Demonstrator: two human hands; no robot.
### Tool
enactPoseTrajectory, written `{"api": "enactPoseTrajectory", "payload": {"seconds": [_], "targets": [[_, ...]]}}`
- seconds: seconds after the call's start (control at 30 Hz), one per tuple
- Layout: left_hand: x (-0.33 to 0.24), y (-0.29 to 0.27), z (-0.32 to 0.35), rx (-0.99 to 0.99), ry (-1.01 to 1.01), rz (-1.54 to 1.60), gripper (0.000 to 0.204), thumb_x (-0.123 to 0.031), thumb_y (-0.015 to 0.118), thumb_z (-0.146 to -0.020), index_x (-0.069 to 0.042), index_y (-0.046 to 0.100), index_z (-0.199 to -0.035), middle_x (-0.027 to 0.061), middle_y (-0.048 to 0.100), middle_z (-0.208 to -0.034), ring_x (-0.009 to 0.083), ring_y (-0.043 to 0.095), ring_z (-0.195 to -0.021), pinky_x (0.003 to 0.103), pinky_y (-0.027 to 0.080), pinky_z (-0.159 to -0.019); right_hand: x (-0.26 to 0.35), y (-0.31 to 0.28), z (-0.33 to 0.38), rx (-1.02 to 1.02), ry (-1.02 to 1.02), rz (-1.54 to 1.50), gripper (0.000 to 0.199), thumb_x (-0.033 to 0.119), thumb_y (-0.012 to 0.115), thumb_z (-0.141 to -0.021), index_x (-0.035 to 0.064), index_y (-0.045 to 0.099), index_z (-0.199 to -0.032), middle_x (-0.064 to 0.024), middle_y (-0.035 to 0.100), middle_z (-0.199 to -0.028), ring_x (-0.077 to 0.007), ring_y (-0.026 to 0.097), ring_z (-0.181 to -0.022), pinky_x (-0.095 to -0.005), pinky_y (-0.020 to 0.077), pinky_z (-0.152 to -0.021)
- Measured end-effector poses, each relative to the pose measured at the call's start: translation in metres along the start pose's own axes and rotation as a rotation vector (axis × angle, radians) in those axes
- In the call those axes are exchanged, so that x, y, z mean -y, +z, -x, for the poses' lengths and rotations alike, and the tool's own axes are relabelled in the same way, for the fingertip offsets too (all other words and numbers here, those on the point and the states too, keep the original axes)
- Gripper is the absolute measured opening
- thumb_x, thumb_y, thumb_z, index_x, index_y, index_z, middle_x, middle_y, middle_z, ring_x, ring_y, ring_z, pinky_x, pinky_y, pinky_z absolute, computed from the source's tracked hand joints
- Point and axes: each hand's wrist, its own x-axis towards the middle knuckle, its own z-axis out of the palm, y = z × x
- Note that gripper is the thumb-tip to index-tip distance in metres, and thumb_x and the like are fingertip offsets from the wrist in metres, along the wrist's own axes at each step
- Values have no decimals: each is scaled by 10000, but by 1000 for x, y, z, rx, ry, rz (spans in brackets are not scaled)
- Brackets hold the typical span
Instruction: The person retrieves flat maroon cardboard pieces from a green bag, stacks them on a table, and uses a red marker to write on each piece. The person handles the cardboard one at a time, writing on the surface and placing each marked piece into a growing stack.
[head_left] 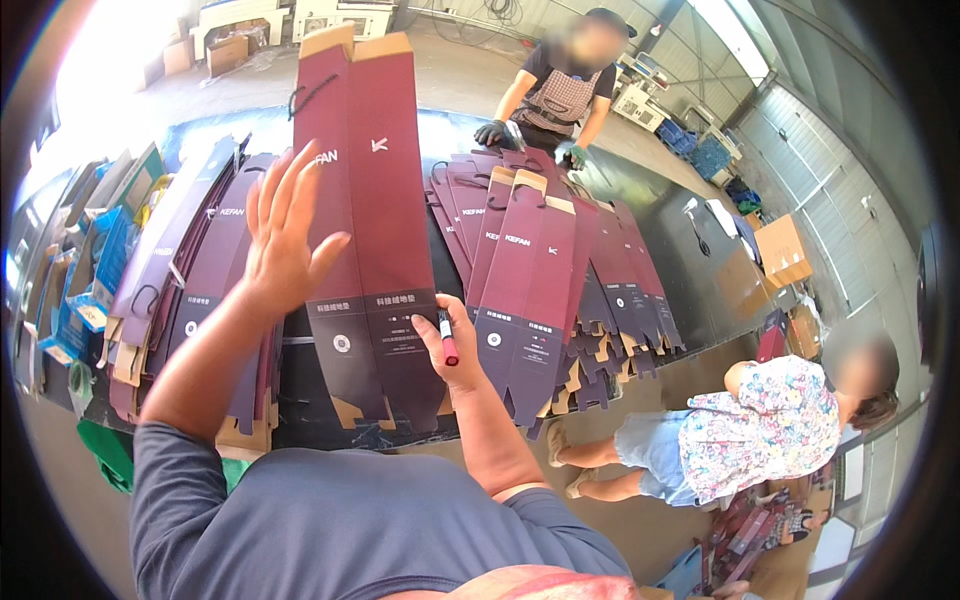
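Left hand raised left of centre, fingers straight and spread, thumb stretched out to the right, nothing held. It overlaps the left edge of the large maroon carton; from this angle I can't say whether it touches. Right hand just below centre: fingers curled round a dark marker with a pink end, at the carton's lower right edge. Whether those fingers also grip the carton, I cannot tell.

The carton stands tall through upper centre, flattened, tan flaps at top, black cord handle on its left side. Right of it I log a spread pile of similar cartons; at left, another stack, with blue boxes toward the left rim. Top right of centre, a co-worker in dark gloves at the table. Lower right, a person in a floral top.
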Motion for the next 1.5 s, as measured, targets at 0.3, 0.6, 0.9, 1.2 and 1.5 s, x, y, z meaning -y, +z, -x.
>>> {"api": "enactPoseTrajectory", "payload": {"seconds": [0.3,0.6,0.9,1.2,1.5], "targets": [[31,152,230,545,-1319,958,278,-80,655,-887,11,606,-1145,116,680,-1028,219,645,-928,356,510,-833,-116,23,36,-141,267,377,373,143,707,-846,73,537,-1170,-161,690,-897,-368,672,-864,-422,515,-739],[33,165,239,598,-1299,744,313,-100,723,-819,31,636,-1089,144,691,-1013,228,663,-918,357,527,-819,-109,10,-13,-260,-224,530,419,56,677,-845,37,547,-1243,-156,667,-1071,-377,617,-1010,-434,491,-877],[17,137,205,678,-1365,775,313,-122,694,-856,38,609,-1112,144,679,-996,213,658,-871,344,532,-779,-124,15,25,41,261,-216,447,258,549,-1012,22,482,-1386,-56,690,-912,-119,639,-815,-261,510,-802],[23,150,222,591,-1391,796,323,-120,738,-838,27,628,-1103,121,698,-997,194,670,-881,330,536,-794,-140,15,46,-123,365,-291,215,103,551,-945,14,577,-1139,-85,668,-895,-163,650,-815,-283,518,-769],[31,157,233,601,-1379,812,344,-112,741,-828,38,617,-1111,125,696,-1015,204,672,-888,326,537,-799,-116,-11,-4,-300,359,-526,213,47,589,-905,9,569,-1113,-86,656,-877,-143,636,-783,-245,504,-745]]}}
